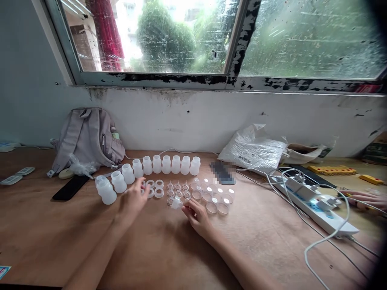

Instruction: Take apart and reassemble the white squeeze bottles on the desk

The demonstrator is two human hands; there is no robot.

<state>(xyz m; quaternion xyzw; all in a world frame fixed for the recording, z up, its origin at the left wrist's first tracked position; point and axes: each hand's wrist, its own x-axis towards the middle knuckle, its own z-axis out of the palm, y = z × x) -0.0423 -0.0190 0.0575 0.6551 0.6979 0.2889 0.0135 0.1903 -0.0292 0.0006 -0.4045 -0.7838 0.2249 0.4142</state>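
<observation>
My left hand [137, 199] reaches over the left side of a group of white screw rings [158, 192], its fingers curled at a ring partly hidden behind them. In the pinched fingers of my right hand [196, 215] is a small translucent piece [177, 203], its exact kind unclear. It is just in front of several clear nipples [178, 193] standing in rows. Right of these are clear dome caps [211, 207], close to my right knuckles. White baby bottles [166, 164] without tops curve behind and to the left; the nearest-left bottle [107, 193] has a translucent top.
A grey backpack [81, 139] leans on the wall, with a black phone [71, 187] before it. On the right lie a silver plastic bag [252, 149], a white power strip [320, 209] with looping cables, and yellow pieces [332, 170]. Another person's hand [365, 199] is at the right edge.
</observation>
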